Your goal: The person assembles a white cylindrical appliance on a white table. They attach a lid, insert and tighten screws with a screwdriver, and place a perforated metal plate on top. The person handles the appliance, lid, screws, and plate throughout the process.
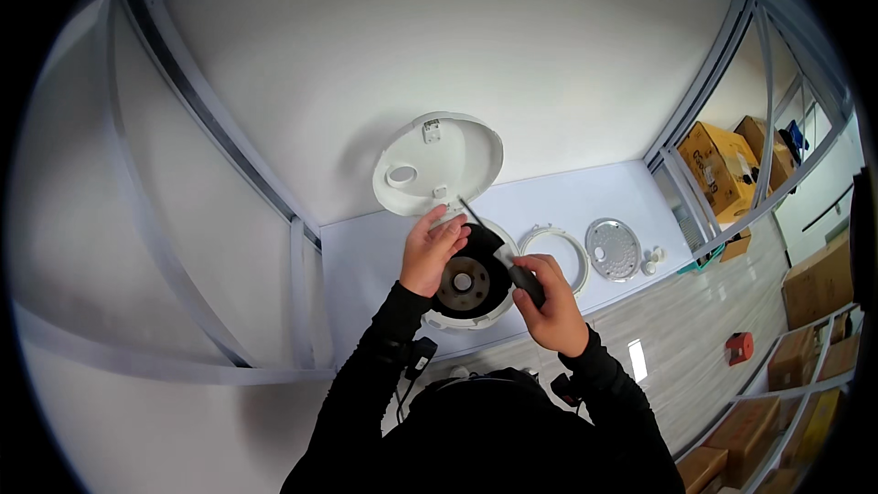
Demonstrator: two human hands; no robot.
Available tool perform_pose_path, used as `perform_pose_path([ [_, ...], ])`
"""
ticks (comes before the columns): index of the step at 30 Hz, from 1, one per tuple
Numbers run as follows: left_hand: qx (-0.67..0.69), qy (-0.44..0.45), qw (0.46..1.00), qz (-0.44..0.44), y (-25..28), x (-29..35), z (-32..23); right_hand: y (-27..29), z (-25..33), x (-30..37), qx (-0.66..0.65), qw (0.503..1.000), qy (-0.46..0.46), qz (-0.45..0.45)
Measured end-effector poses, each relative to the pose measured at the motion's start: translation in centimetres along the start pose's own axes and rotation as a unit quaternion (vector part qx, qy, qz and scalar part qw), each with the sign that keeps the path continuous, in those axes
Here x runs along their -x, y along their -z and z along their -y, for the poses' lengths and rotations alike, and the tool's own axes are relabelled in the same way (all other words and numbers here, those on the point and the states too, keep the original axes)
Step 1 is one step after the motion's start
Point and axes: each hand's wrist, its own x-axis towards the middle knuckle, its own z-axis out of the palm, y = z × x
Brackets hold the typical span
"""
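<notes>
A white rice cooker stands on the table with its lid swung up at the back. Down inside its dark cavity is a round heating plate with a central knob. My right hand grips a screwdriver by its dark handle, and the thin shaft slants up and left to the lid's hinge area. Close to that hinge, at the cooker's back left rim, my left hand has its fingers partly bent and apart. I see nothing held in it, though the fingers hide part of the hinge.
Right of the cooker lie a white ring, a round perforated metal plate and small whitish parts on the white table. Frame posts and panels enclose the table. Cardboard boxes and a red object are farther right.
</notes>
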Motion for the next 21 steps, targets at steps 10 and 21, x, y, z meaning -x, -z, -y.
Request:
perform_pose_path([
  [10, -0.039, 0.073, 0.991, 0.106, 0.8, 0.4, 1.0, -4.3, 0.0, -0.9, 0.053, 0.998, 0.016, 0.009],
  [21, -0.004, 0.064, 0.992, 0.109, 1.0, 0.9, 1.2, -5.7, -0.6, -1.5, -0.021, 0.999, -0.039, 0.002],
])
